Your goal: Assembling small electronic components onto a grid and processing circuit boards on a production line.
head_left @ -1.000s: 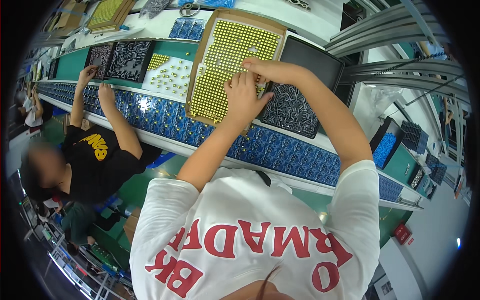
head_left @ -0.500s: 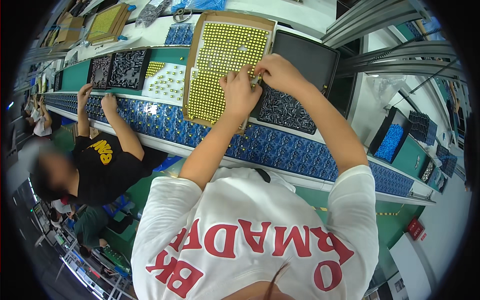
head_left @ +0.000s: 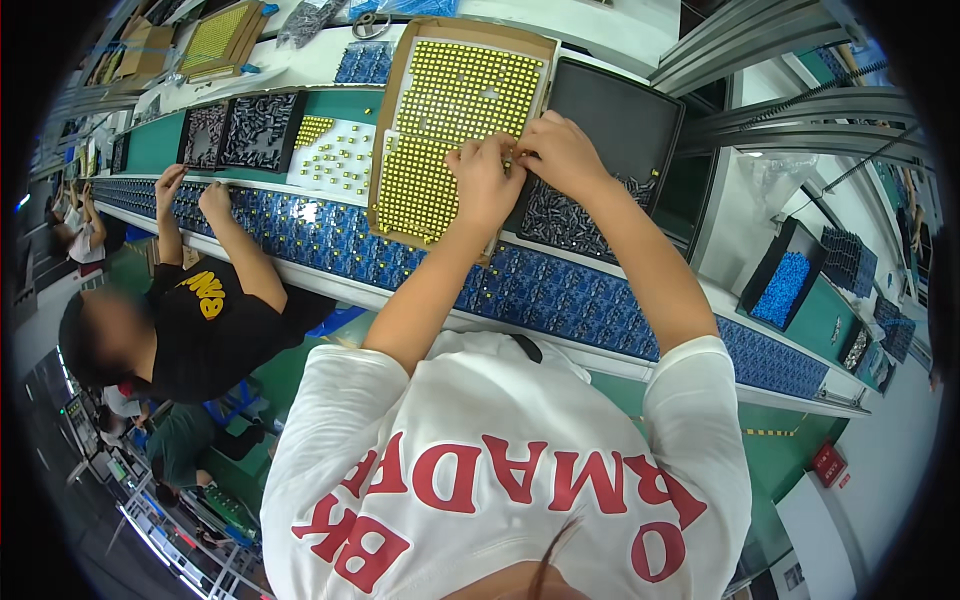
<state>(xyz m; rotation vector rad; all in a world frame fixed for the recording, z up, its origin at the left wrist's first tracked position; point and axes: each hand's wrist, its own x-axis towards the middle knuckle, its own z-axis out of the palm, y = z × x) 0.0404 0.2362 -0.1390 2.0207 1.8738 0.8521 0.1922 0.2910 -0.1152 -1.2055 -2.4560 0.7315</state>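
My left hand (head_left: 487,180) hovers over the right edge of a cardboard tray (head_left: 388,75) filled with rows of small yellow square parts (head_left: 420,180). Its fingers are bent and drawn together. Close beside it, my right hand (head_left: 565,152) pinches with thumb and forefinger, the fingertips of both hands nearly meeting. Whatever the fingers hold is too small or hidden to make out. Under my right hand lies a black tray (head_left: 610,100), its near part heaped with small dark cylindrical parts (head_left: 570,222). A row of blue circuit boards (head_left: 560,295) runs in front of both trays.
To the left are a white sheet with scattered yellow parts (head_left: 335,165) and black bins of dark parts (head_left: 262,130). A co-worker in a black shirt (head_left: 215,335) works there. A bin of blue parts (head_left: 782,285) stands at right, below metal frame bars (head_left: 740,45).
My right hand has lowered slightly and turned, its fingertips staying close to my left hand. My left fingers have shifted a little. The co-worker's right-side hand has moved slightly left.
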